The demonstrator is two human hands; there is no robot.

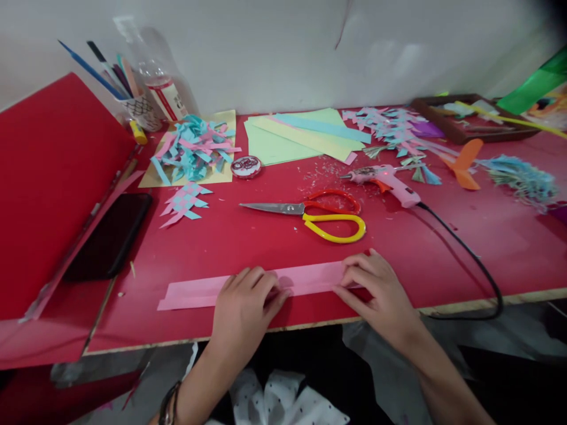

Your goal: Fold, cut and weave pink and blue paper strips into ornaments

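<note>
Pink strip [192, 290], red table [208, 248], pale wall [274, 53]

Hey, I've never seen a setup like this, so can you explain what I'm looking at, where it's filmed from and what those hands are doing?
Sure. There is no machine doing the work here, just a person's two bare hands. The single picture comes from a camera worn on that person's head, looking forward and down, so the arms enter from the bottom.

The left hand and right hand are both on a long pink paper strip; whether they pinch it or only press it is hard to tell.

Beyond them on the red table lie scissors with red and yellow handles and a pink glue gun. Toward the left are a dark phone, a small woven paper piece and a heap of pink and blue paper pieces.
</note>
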